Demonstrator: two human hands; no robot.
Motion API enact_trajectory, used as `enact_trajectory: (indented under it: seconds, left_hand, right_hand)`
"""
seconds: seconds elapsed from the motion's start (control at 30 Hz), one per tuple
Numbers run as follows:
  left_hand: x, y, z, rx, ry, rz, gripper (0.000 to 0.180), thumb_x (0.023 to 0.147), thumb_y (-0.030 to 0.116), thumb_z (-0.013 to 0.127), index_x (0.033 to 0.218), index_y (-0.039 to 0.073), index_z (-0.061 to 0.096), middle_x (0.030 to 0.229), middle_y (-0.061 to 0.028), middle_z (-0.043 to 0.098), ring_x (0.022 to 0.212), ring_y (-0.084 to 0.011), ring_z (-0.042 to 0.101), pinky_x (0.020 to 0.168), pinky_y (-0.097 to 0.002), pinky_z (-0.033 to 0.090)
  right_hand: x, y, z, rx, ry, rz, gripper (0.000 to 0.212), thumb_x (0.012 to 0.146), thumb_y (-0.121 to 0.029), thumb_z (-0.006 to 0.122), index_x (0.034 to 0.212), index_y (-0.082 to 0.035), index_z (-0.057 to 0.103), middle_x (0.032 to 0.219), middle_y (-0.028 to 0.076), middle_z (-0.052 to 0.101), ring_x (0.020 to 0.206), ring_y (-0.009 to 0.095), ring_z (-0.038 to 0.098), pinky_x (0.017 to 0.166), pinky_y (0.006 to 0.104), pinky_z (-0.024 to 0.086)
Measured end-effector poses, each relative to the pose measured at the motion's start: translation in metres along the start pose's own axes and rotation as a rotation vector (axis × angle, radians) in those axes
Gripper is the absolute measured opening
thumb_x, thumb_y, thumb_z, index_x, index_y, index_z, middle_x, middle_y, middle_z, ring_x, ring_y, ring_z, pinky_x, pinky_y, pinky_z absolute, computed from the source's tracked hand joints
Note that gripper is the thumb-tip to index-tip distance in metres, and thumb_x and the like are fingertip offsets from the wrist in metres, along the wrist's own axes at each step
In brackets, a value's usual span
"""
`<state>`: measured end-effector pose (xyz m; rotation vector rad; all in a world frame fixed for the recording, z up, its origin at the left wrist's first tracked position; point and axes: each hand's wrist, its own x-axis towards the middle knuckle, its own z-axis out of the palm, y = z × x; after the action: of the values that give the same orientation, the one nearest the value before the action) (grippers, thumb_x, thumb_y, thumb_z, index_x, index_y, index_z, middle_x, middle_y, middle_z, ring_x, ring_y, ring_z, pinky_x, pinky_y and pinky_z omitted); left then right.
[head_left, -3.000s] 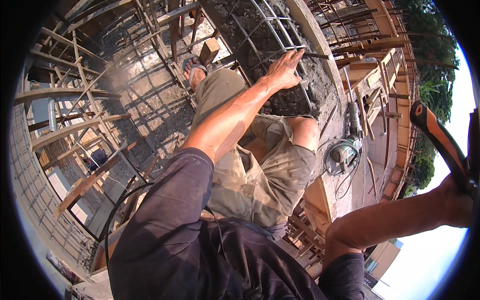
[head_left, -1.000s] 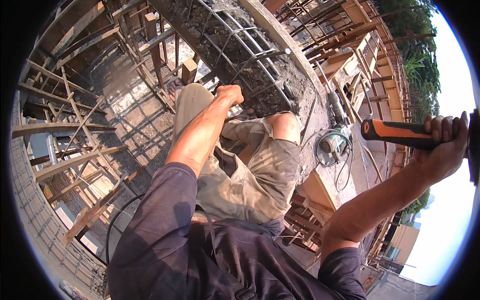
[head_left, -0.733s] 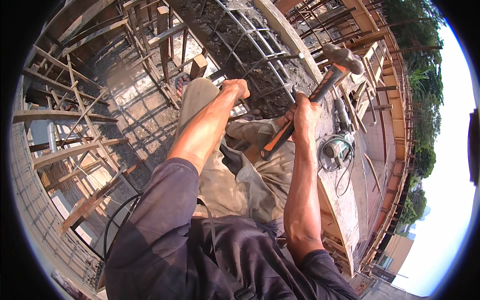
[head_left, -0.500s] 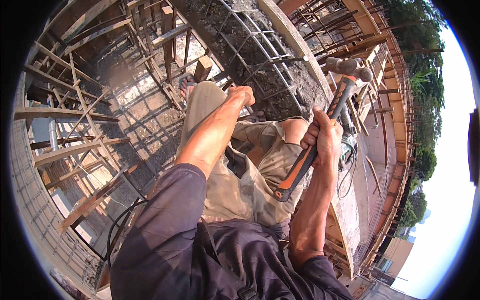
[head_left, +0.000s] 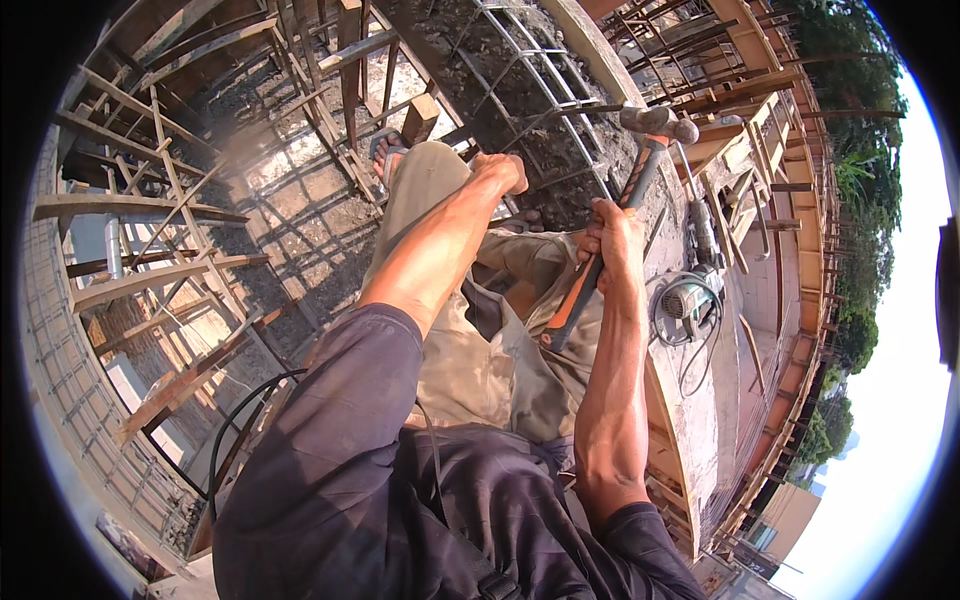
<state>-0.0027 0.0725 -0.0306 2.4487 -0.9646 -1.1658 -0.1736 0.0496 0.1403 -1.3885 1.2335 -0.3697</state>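
Note:
My right hand [head_left: 614,240] is wrapped round the handle of a hammer [head_left: 639,176] with a black and orange grip. The hammer's metal head is raised up and away from me, over the edge of the concrete beam. My left hand [head_left: 500,173] is closed beside my bent left knee, close to the beam's steel bars. Its fingers face away, so whatever they may hold is hidden. Reinforcing bars [head_left: 543,62] run along the rough, dark beam [head_left: 480,110] just beyond both hands.
A corded power tool [head_left: 690,300] lies on the concrete ledge to my right, its cable looped around it. Timber props and braces [head_left: 160,210] fill a lower level at left. A wooden post [head_left: 420,118] stands by my sandalled foot. Wooden formwork [head_left: 805,200] curves along the right.
My right hand and the hammer have swung left and a little away from me, uncovering more of the power tool. My left hand stays closed by the knee.

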Motion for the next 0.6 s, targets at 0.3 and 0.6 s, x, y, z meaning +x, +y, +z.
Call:
enact_trajectory:
  seconds: [0.3, 0.6]
  left_hand:
    - [0.006, -0.005, 0.0, -0.012, -0.037, -0.001, 0.041, 0.083, 0.023, 0.06, 0.12, 0.009, 0.072, 0.127, -0.0139, 0.068, 0.121, -0.0323, 0.063, 0.1, -0.0473, 0.045]
    - [0.004, 0.0, -0.002, -0.077, 0.065, -0.021, 0.035, 0.082, 0.02, 0.063, 0.114, 0.012, 0.075, 0.124, -0.0132, 0.07, 0.121, -0.0285, 0.064, 0.098, -0.0424, 0.047]
  right_hand:
    - [-0.082, -0.081, -0.02, 0.062, 0.005, -0.204, 0.035, 0.092, -0.02, 0.066, 0.066, -0.013, 0.044, 0.053, -0.004, 0.039, 0.041, 0.008, 0.038, 0.038, 0.0271, 0.033]
    - [-0.089, -0.256, -0.063, 0.443, 0.547, -1.361, 0.029, 0.089, -0.005, 0.042, 0.062, -0.012, 0.034, 0.056, 0.004, 0.037, 0.04, 0.016, 0.037, 0.051, 0.038, 0.051]
